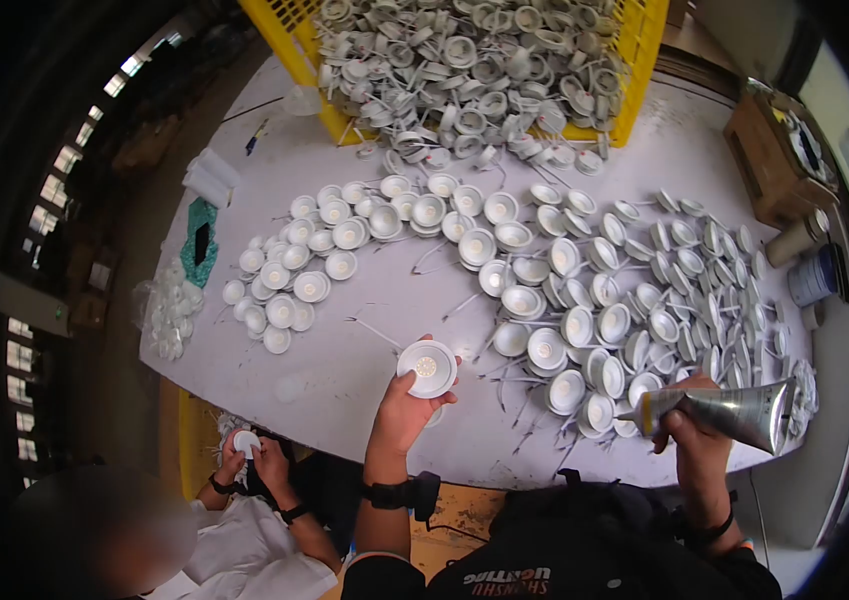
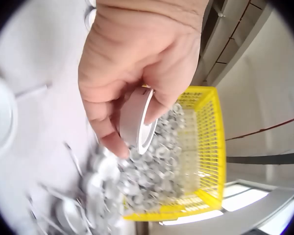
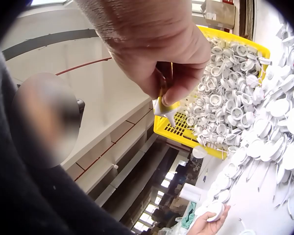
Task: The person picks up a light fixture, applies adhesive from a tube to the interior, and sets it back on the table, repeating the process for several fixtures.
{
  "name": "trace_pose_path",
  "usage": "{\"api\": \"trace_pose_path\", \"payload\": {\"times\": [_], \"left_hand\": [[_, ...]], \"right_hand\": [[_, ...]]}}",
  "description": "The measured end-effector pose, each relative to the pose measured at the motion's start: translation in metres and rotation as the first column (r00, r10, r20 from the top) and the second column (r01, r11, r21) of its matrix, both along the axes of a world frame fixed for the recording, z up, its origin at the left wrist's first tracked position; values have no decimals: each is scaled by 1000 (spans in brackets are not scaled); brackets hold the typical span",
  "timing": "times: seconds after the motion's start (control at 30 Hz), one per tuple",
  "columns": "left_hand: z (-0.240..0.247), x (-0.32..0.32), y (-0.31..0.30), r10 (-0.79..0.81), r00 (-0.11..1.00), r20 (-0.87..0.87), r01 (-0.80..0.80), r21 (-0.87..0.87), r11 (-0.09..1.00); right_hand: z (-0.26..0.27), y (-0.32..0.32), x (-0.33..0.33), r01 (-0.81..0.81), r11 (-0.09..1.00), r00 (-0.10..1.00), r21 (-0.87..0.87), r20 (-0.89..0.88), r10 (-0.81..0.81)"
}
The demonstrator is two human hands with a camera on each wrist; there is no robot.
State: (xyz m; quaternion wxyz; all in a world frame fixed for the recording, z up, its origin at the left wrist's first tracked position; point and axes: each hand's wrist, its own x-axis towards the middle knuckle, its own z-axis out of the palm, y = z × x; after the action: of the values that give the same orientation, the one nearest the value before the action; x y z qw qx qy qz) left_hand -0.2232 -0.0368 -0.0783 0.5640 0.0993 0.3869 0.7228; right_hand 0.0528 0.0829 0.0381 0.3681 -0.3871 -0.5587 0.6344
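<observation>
My left hand (image 1: 401, 422) holds a round white LED downlight (image 1: 428, 368) above the table, its yellowish dotted centre facing up and a wire trailing to the left. In the left wrist view, thumb and fingers grip that light (image 2: 138, 120) by its rim and side. My right hand (image 1: 696, 448) grips a silver squeeze tube (image 1: 739, 415) with a yellow band, its nozzle pointing left over the rows of lights. From the right wrist, the tube's pale nozzle (image 3: 165, 111) shows below the fingers, while most of its body is hidden.
Many similar downlights (image 1: 564, 257) with wires cover the table (image 1: 344, 320). A yellow crate (image 1: 644, 75) at the back is heaped with white rings. Cardboard box (image 1: 759, 150) and blue-labelled can (image 1: 812, 280) stand at right. Another person (image 1: 264, 540) handles a white disc at lower left.
</observation>
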Motion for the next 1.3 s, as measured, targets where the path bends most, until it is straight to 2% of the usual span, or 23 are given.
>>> {"api": "trace_pose_path", "payload": {"times": [0.03,0.07,0.1,0.17,0.2,0.23,0.27,0.3,0.37,0.4,0.47,0.6,0.63,0.7,0.83,0.9,1.03,1.1,1.2,1.3], "left_hand": [[14,21,3,-49,999,22,49,-2,999],[27,41,7,-77,984,160,62,95,994],[37,60,9,-110,949,296,56,187,981],[46,91,12,-214,933,291,158,204,966],[49,105,12,-277,923,267,223,215,951],[55,118,13,-300,912,282,242,221,945],[60,131,14,-318,881,351,261,199,944],[64,142,16,-329,848,415,279,178,944],[62,159,15,-382,805,454,320,211,924],[60,165,13,-398,797,454,345,198,917],[65,173,14,-394,808,438,380,122,917],[69,174,15,-383,824,418,345,168,924],[67,173,14,-392,793,466,337,200,920],[67,172,12,-398,761,513,326,228,917],[69,170,12,-446,754,482,365,257,895],[70,170,12,-442,762,474,362,254,897],[70,171,11,-427,782,455,352,242,904],[69,170,10,-429,784,448,359,236,903],[67,170,9,-441,769,463,352,268,897],[66,171,9,-434,771,465,353,255,900]], "right_hand": [[4,-1,5,-9,1000,999,18,-33,10],[8,-1,10,-57,996,998,62,-2,58],[8,-4,13,-34,997,999,75,-6,34],[21,-8,21,-46,992,996,114,79,37],[21,0,27,-149,918,973,367,222,68],[21,4,32,-282,773,926,568,371,65],[32,-4,25,-124,876,957,467,290,-18],[39,-5,31,-116,874,953,471,301,-36],[55,3,36,-424,810,840,405,511,184],[68,7,33,-507,790,770,346,594,234],[72,7,31,-521,779,759,349,607,235],[72,7,29,-555,744,721,373,661,207],[66,6,31,-558,742,721,372,660,211],[49,5,36,-491,706,822,510,541,181],[55,5,31,-563,691,749,454,634,194],[54,3,29,-507,705,791,496,593,151],[56,1,25,-519,697,776,495,615,142],[53,0,25,-455,705,834,544,539,123],[52,-3,23,-417,737,850,532,515,110],[55,0,21,-480,695,820,536,555,139]]}}
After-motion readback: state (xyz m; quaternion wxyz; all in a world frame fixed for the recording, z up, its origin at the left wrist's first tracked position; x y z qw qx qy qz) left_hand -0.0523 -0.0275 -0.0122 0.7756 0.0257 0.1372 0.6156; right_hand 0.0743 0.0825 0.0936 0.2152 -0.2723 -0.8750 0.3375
